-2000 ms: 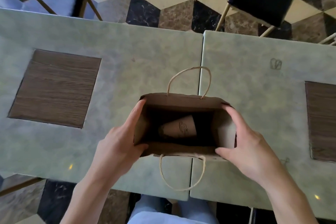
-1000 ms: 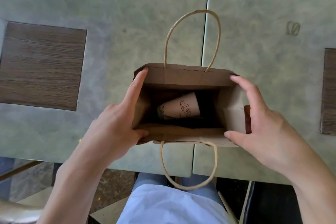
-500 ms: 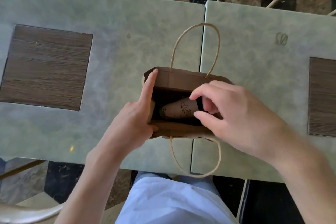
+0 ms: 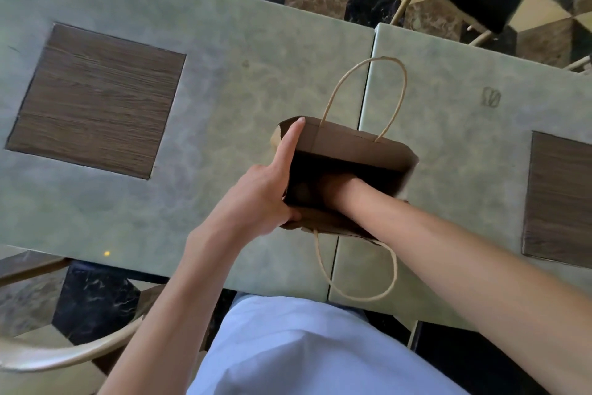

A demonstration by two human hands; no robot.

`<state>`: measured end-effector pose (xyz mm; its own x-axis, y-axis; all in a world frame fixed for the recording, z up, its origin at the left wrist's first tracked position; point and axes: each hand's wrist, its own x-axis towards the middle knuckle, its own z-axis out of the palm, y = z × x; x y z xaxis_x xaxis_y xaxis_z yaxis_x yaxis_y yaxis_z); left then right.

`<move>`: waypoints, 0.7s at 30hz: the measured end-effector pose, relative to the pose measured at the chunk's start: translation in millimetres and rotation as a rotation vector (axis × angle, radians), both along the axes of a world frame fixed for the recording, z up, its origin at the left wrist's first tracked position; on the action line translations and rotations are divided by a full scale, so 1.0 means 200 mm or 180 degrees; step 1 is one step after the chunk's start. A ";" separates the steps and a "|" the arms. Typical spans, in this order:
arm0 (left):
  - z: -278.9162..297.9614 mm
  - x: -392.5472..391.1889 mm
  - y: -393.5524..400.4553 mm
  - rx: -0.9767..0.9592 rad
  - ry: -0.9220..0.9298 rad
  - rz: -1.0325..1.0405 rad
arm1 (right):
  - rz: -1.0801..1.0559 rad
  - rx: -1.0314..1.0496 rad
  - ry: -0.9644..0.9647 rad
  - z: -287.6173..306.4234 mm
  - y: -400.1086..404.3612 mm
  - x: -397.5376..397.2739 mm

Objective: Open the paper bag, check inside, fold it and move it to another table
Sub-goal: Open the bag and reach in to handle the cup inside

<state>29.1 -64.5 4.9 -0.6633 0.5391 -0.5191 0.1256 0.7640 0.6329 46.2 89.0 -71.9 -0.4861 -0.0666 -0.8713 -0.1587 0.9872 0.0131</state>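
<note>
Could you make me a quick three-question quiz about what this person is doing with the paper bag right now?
1. True or false: the paper bag stands across the seam between two tables.
2. Which hand reaches down inside the bag?
A. left hand
B. right hand
3. Fill in: the left index finger lies along the bag's ___ edge.

Key: 1 true; 2 B; 3 left.

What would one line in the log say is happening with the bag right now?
step: checking inside | paper bag: open, upright on tables | left hand: holding rim | right hand: reaching inside, grip unseen
</note>
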 end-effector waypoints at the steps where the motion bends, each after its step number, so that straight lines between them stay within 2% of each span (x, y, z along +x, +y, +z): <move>1: 0.00 0.00 0.00 0.0043 -0.0007 -0.0001 | -0.0225 0.0026 -0.0039 -0.03 0.01 0.01; 6: -0.01 0.00 -0.01 0.0184 -0.0034 0.0002 | -0.1116 -0.0360 0.0178 -0.10 0.08 0.05; 9: -0.01 0.00 -0.01 0.0181 -0.0049 0.0009 | -0.1086 -0.0431 0.0183 -0.06 0.10 0.03; 12: -0.01 -0.01 -0.02 0.0176 -0.0046 0.0021 | -0.0865 -0.0440 -0.0097 0.00 0.11 0.00; 14: -0.01 0.00 -0.02 0.0171 -0.0040 0.0026 | -0.1041 -0.0535 -0.0207 0.04 0.14 -0.01; 18: -0.02 0.01 -0.05 0.0161 -0.0029 0.0038 | -0.1535 -0.0620 -0.0137 0.05 0.21 -0.03; 21: -0.03 0.02 -0.06 0.0175 -0.0026 0.0050 | -0.2603 -0.0749 -0.0589 0.03 0.23 -0.03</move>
<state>32.2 -76.8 -1.3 -0.6676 0.5565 -0.4946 0.1085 0.7299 0.6748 40.2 134.9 -65.6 -0.3121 0.0533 -0.9486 0.6219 0.7663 -0.1615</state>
